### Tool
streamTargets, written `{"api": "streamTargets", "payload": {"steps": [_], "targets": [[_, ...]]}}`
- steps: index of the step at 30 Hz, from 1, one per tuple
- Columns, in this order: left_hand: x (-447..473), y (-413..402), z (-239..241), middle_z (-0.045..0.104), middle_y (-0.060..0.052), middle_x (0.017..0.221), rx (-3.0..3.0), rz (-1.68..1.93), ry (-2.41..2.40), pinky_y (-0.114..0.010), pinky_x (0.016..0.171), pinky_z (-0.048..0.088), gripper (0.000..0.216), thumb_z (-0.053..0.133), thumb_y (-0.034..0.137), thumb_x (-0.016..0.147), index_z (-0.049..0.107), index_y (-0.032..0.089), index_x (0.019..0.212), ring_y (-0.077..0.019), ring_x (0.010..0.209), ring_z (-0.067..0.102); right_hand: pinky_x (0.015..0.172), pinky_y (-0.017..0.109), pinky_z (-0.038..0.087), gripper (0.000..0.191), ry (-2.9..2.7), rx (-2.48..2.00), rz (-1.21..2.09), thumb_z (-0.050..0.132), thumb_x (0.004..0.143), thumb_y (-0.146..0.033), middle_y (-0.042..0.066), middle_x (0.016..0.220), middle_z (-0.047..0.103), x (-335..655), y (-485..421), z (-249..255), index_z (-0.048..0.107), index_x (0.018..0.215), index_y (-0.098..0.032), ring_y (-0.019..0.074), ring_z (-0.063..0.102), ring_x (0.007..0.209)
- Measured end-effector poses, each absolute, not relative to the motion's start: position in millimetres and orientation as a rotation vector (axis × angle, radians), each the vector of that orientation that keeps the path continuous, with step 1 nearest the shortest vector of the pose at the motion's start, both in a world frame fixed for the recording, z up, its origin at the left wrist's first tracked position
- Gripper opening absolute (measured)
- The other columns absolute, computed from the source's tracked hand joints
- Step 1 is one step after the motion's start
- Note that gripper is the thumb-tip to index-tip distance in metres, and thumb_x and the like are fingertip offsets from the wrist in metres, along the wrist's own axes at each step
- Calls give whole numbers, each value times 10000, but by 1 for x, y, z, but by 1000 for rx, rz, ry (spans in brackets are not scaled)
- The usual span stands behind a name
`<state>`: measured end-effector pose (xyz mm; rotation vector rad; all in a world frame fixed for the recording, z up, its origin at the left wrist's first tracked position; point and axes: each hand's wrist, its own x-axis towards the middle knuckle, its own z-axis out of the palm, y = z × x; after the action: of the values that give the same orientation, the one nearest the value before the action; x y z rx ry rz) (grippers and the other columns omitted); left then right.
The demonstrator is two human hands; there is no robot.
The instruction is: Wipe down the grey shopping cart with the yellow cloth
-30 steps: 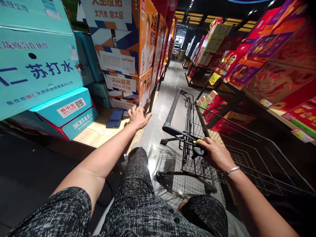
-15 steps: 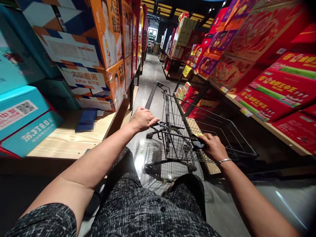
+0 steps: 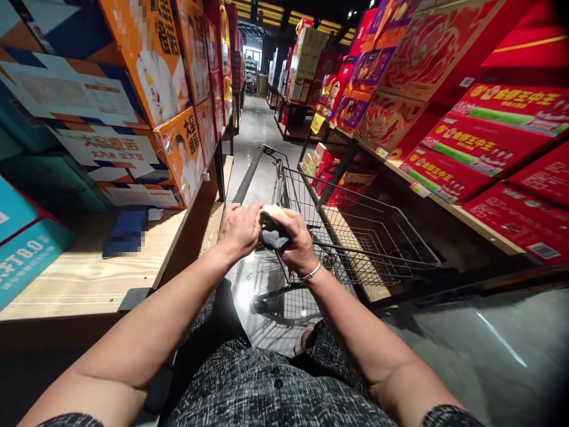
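The metal shopping cart [image 3: 355, 237] stands in front of me at an angle, its dark handle bar [image 3: 249, 175] rising away to the upper left. My left hand [image 3: 240, 228] is closed around the near part of that bar. Right beside it, my right hand [image 3: 299, 240] grips a bunched grey and yellow cloth [image 3: 274, 237] at the bar's near end. The two hands almost meet, and the fingers of the right one partly cover the cloth. Whether the cloth presses on the bar, I cannot tell.
Orange and white drink cartons [image 3: 178, 154] are stacked on the left wooden shelf [image 3: 89, 284], near teal boxes [image 3: 31, 261] and a blurred blue item [image 3: 127, 231]. Red gift boxes [image 3: 480, 142] fill the right shelf. A tiled aisle [image 3: 258, 118] runs ahead between them.
My right hand has brought the cloth leftward from over the cart's basket to beside my left hand. The left hand has shifted slightly toward me. The shelves have slid left in view.
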<state>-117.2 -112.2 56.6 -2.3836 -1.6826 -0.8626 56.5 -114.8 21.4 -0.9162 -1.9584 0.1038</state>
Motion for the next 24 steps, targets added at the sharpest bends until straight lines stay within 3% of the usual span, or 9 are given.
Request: {"api": "streamTargets", "payload": {"steps": [3, 7, 10, 13, 16, 19, 22, 24], "targets": [[-119, -110, 50, 759, -88, 926, -2327, -1006, -1664, -433, 980, 362, 403, 343, 271, 973, 680, 189, 1177, -258, 871, 676, 1051, 425, 479, 541, -2133, -847, 185, 688, 810, -137, 72, 1305, 595, 65, -102, 31, 619, 1314, -322, 239, 568, 1217], [-128, -90, 49, 758, -60, 833, -2327, -1000, -1645, -453, 963, 329, 419, 376, 433, 1002, 744, 236, 958, -243, 820, 650, 970, 404, 512, 539, -2363, -887, 332, 714, 744, -66, 62, 1224, 639, 111, -81, 25, 685, 1228, -300, 224, 606, 1103], [-140, -65, 49, 731, -61, 749, -2341, -898, -1649, -475, 944, 317, 506, 411, 523, 982, 699, 227, 690, -244, 795, 619, 952, 416, 513, 545, -2434, -1084, 306, 693, 705, -16, 59, 1221, 660, 172, -77, 14, 720, 1168, -302, 232, 612, 1087], [-159, -33, 46, 689, -62, 703, -2322, -870, -1675, -500, 970, 305, 495, 504, 581, 923, 663, 220, 624, -264, 839, 600, 953, 398, 514, 533, -2441, -1290, 291, 687, 696, -43, 59, 1200, 678, 238, -87, 7, 725, 1165, -292, 238, 634, 1082], [-177, -3, 42, 694, -80, 839, -2298, -923, -1735, -534, 1050, 255, 395, 565, 542, 905, 697, 223, 714, -305, 1045, 573, 914, 366, 530, 540, -2419, -1470, 280, 672, 676, -69, 54, 1147, 691, 281, -102, 3, 717, 1171, -280, 235, 660, 1045], [-182, 13, 42, 624, -125, 1261, -2110, -1039, -1890, -586, 1116, 188, 306, 592, 490, 904, 716, 232, 1013, -376, 1328, 403, 909, 347, 537, 582, -2356, -1529, 278, 644, 664, -63, 44, 1132, 694, 281, -110, -4, 694, 1200, -283, 227, 670, 1047], [-169, 12, 38, 441, -153, 1507, -1990, -1085, -1999, -598, 1152, 179, 486, 572, 445, 920, 570, 226, 1354, -389, 1440, 272, 927, 344, 535, 581, -2323, -1528, 328, 627, 668, -49, 46, 1149, 700, 247, -105, -9, 684, 1202, -270, 225, 668, 1074], [-154, 6, 30, 435, -143, 1524, -2099, -1029, -1965, -565, 1169, 211, 529, 528, 414, 943, 508, 225, 1437, -358, 1455, 281, 928, 341, 534, 581, -2330, -1533, 396, 632, 667, -51, 51, 1168, 700, 218, -97, -9, 679, 1207, -260, 225, 668, 1074]]}}
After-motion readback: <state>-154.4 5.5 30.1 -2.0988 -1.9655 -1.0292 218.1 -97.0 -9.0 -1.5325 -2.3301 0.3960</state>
